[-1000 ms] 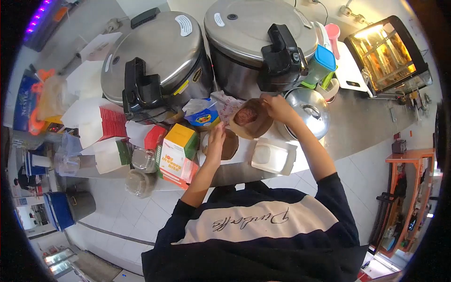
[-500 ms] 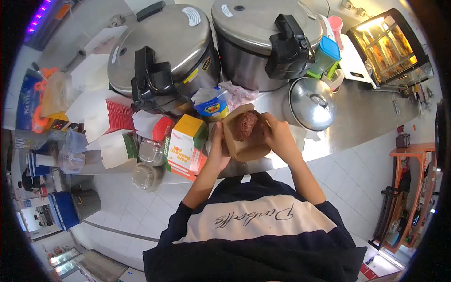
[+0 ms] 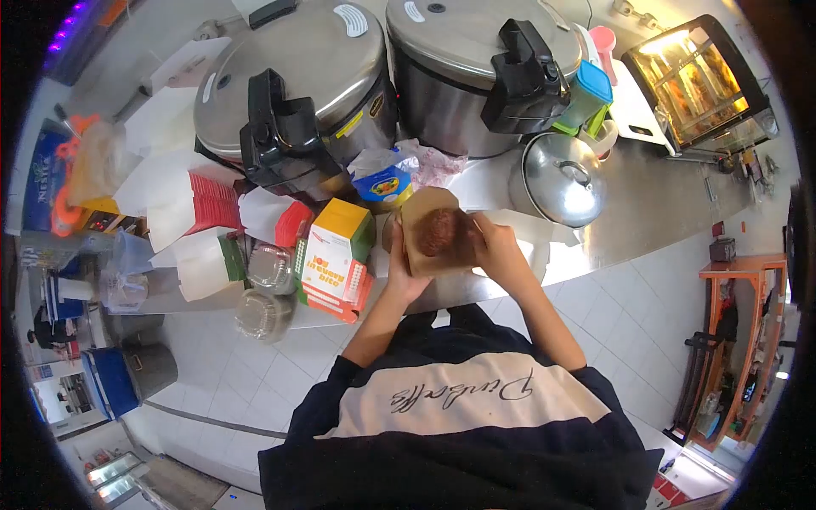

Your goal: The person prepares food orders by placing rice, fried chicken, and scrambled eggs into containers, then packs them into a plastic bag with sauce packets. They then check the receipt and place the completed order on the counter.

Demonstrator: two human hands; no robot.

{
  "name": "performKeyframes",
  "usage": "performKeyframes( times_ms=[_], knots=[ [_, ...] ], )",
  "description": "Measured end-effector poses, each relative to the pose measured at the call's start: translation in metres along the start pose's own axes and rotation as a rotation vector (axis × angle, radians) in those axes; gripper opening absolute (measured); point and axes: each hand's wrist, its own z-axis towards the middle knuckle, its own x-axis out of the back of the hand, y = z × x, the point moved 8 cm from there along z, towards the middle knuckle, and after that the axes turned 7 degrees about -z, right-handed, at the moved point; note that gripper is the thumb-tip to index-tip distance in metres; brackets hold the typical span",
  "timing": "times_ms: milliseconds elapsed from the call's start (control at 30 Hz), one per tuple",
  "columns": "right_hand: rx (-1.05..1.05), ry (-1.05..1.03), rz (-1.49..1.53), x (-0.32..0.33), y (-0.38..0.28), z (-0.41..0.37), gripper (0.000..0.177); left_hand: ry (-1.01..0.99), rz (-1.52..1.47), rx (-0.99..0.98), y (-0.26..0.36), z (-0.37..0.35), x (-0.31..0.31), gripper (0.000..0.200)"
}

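An opened brown cardboard food box [image 3: 435, 261] is held up between my two hands, close over the counter's front edge. Inside it lies a rounded mound of reddish-brown food [image 3: 439, 231], partly in shadow. My left hand [image 3: 405, 274] wraps the box's left side, thumb up along the wall. On the opposite side, my right hand [image 3: 501, 251] grips the right wall near its top, its fingertips partly hidden by the cardboard. Just behind the box stand a blue and yellow packet [image 3: 382, 180] and a crumpled pinkish-white plastic wrapper [image 3: 435, 161].
Two large steel cookers [image 3: 297, 64] with black latches line the back. A domed metal lid [image 3: 563, 180] sits to the right. At left are a printed carton [image 3: 334, 255], stacked red-edged boxes [image 3: 212, 204] and clear plastic containers [image 3: 262, 314]. A lit display warmer [image 3: 699, 81] stands far right.
The box has tilted, its back flap standing more upright and the food falling into shadow. Both hands keep their hold on its sides.
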Motion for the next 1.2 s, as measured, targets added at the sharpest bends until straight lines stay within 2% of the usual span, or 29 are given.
performKeyframes(
  times_ms=[67, 133, 167, 267, 400, 500, 567, 667, 700, 800, 867, 933, 1000, 1033, 1067, 1133, 1200],
  knots=[
    [-0.027, 0.014, 0.016, 0.012, -0.014, -0.005, 0.022, -0.122, 0.022, -0.061, 0.001, -0.012, -0.028, 0.071],
    [-0.07, 0.04, 0.069, 0.022, -0.022, -0.008, 0.022, -0.048, -0.045, -0.024, -0.009, -0.012, 0.004, 0.072],
    [-0.081, 0.004, 0.05, 0.007, -0.006, -0.009, 0.021, -0.025, -0.071, -0.008, -0.013, -0.006, 0.02, 0.072],
    [0.052, 0.019, -0.006, 0.001, -0.007, -0.013, 0.021, -0.063, -0.113, 0.02, -0.017, -0.001, 0.008, 0.072],
    [-0.086, -0.017, 0.021, 0.006, -0.004, -0.018, 0.02, -0.106, -0.054, 0.039, -0.02, -0.003, 0.015, 0.073],
    [-0.031, 0.097, 0.008, 0.038, -0.031, -0.021, 0.019, -0.105, -0.092, 0.086, -0.024, 0.002, 0.009, 0.073],
    [-0.092, 0.009, -0.011, 0.012, 0.006, -0.015, 0.017, -0.141, -0.029, 0.075, -0.031, 0.006, 0.011, 0.072],
    [-0.14, -0.006, 0.112, 0.011, 0.02, -0.018, 0.02, 0.021, -0.144, 0.129, -0.046, 0.005, 0.017, 0.072],
    [-0.154, -0.006, 0.181, 0.013, 0.02, -0.023, 0.023, -0.076, -0.271, 0.201, -0.049, 0.004, 0.013, 0.065],
    [-0.609, 0.106, 0.518, 0.036, 0.069, -0.057, 0.032, -0.021, -0.211, 0.079, -0.037, 0.007, 0.034, 0.068],
    [-0.611, 0.606, 0.115, 0.058, 0.119, -0.094, 0.04, -0.093, -0.278, 0.136, -0.034, 0.012, 0.02, 0.074],
    [-0.551, 0.76, -0.395, 0.042, 0.173, -0.129, 0.047, -0.093, -0.157, 0.118, -0.033, 0.013, 0.018, 0.069],
    [-0.84, 0.464, -0.283, -0.017, 0.257, -0.157, 0.051, -0.083, -0.095, 0.09, -0.034, 0.015, 0.021, 0.062],
    [-0.891, 0.169, -0.123, -0.036, 0.272, -0.153, 0.051, -0.085, -0.087, 0.071, -0.038, 0.017, 0.019, 0.061],
    [-0.872, 0.266, -0.149, -0.043, 0.284, -0.156, 0.044, -0.086, -0.079, 0.052, -0.042, 0.019, 0.016, 0.06],
    [-0.854, 0.438, 0.12, -0.024, 0.276, -0.154, 0.036, -0.088, -0.063, 0.058, -0.056, 0.026, 0.013, 0.06],
    [-0.825, 0.441, 0.148, -0.003, 0.284, -0.158, 0.03, -0.089, -0.062, 0.091, -0.078, 0.033, 0.012, 0.059]
  ],
)
